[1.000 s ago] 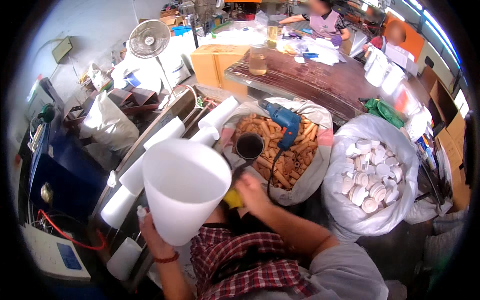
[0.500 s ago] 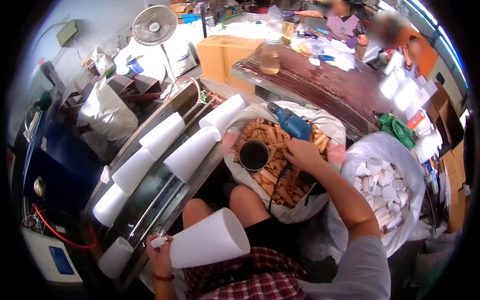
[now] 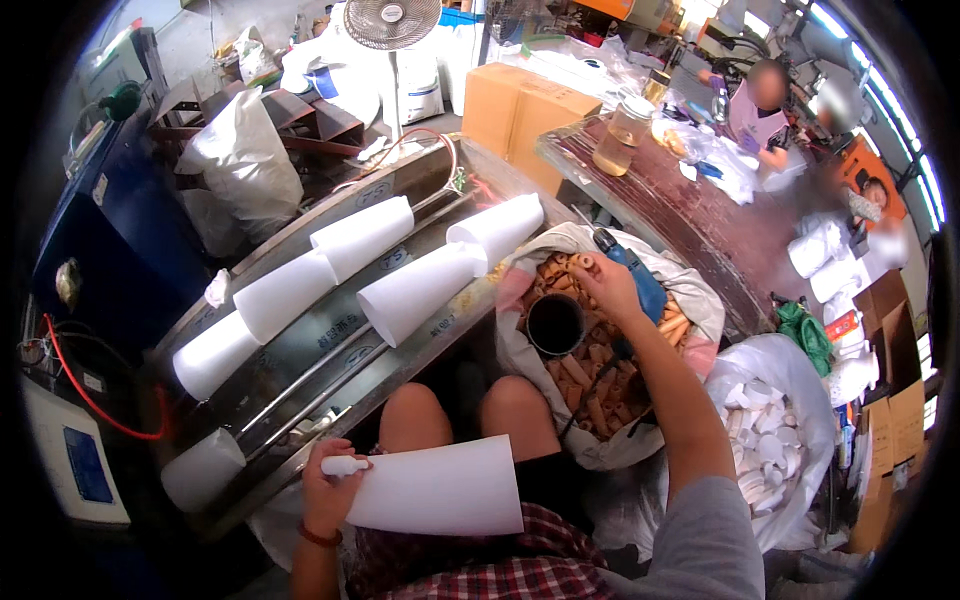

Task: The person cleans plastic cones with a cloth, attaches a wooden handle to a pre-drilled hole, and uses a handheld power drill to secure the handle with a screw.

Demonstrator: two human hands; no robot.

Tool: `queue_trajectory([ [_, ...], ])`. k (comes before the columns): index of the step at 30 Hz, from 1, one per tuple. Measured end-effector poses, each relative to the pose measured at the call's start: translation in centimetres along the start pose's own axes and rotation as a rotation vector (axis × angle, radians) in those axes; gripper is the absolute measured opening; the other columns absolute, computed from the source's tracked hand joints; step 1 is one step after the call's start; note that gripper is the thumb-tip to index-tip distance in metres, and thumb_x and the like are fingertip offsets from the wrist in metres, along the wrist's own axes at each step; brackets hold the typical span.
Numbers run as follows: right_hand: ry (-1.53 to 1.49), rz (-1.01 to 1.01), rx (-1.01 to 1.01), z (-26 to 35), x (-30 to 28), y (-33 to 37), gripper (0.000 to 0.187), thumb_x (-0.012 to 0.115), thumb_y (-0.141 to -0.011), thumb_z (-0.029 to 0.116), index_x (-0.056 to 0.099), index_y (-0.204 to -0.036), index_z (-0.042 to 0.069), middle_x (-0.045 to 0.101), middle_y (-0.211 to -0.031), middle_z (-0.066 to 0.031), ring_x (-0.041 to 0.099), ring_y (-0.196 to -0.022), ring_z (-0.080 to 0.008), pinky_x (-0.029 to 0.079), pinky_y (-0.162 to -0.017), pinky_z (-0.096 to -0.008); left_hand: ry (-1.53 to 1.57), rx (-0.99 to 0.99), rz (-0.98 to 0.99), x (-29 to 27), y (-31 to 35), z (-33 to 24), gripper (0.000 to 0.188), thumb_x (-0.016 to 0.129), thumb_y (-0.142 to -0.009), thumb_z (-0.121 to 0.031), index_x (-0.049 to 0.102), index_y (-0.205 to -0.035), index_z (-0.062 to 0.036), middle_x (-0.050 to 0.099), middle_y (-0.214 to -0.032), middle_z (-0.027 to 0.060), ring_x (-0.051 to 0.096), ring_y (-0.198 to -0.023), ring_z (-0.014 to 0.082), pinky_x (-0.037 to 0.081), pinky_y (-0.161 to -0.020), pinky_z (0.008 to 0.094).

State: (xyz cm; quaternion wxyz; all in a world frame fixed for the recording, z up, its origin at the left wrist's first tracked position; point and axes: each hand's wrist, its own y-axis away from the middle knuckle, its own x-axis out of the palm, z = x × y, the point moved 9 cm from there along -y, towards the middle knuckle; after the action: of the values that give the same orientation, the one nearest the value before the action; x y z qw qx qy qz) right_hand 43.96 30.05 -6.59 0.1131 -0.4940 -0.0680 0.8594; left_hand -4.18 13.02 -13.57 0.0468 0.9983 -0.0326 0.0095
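My left hand point(image 3: 328, 492) is closed around the narrow end of a white tapered tube point(image 3: 440, 490), which lies across my lap with its wide end to the right. A small white plug-like piece point(image 3: 345, 465) shows between that hand's thumb and fingers. Over an open sack point(image 3: 515, 330), my right hand point(image 3: 608, 287) pinches a short tan tube point(image 3: 582, 262) with a hole in its end. Many similar tan tubes point(image 3: 575, 375) fill the sack. A blue power drill point(image 3: 640, 280) lies on them beside my right hand, and a dark round cup point(image 3: 555, 324) sits among them.
White tapered tubes point(image 3: 285, 290) lie along metal rods in a trough point(image 3: 240, 510) on the left. A clear bag point(image 3: 800, 370) of white discs stands to the right. Beyond are a dark red table point(image 3: 690, 210), a jar point(image 3: 622, 138), a carton point(image 3: 520, 110) and people.
My view has swung left. My right hand has lifted a tan tube between its fingertips. The white tapered tube in my left hand has turned, so its open wide end no longer shows.
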Motion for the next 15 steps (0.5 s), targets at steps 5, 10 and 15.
queue_trajectory([
  [5, -0.001, 0.018, -0.388, 13.1, -1.8, 4.1, 0.023, 0.067, -0.08, 0.025, 0.061, -0.095, 0.009, 0.059, -0.081, -0.0089, 0.058, -0.078, -0.0268, 0.047, -0.066, -0.0367, -0.139, -0.019, -0.01, -0.3, 0.3, -1.0, 0.039, 0.066, -0.074, 0.003, 0.052, -0.109, -0.0025, 0.057, -0.095, 0.0043, 0.058, -0.087, 0.0134, 0.047, -0.076, 0.0265],
  [10, -0.143, 0.279, -0.673, 24.6, 0.3, 12.3, 0.024, 0.072, -0.075, 0.018, 0.061, -0.094, 0.007, 0.058, -0.078, -0.0084, 0.059, -0.071, -0.023, 0.048, -0.06, -0.0322, -0.127, 0.018, 0.079, 0.7, 0.3, -1.5, 0.038, 0.068, -0.078, -0.006, 0.052, -0.112, -0.0038, 0.058, -0.101, 0.0049, 0.056, -0.092, 0.0123, 0.046, -0.078, 0.0257],
  [15, -0.344, 0.514, -0.702, 29.9, 3.8, 17.5, 0.031, 0.074, -0.075, 0.015, 0.06, -0.1, 0.003, 0.062, -0.075, -0.0082, 0.061, -0.062, -0.0173, 0.049, -0.055, -0.028, -0.123, 0.013, 0.062, 0.0, 1.3, -2.1, 0.036, 0.066, -0.077, -0.005, 0.052, -0.111, -0.0051, 0.06, -0.099, 0.0064, 0.058, -0.091, 0.0137, 0.046, -0.081, 0.0289],
])
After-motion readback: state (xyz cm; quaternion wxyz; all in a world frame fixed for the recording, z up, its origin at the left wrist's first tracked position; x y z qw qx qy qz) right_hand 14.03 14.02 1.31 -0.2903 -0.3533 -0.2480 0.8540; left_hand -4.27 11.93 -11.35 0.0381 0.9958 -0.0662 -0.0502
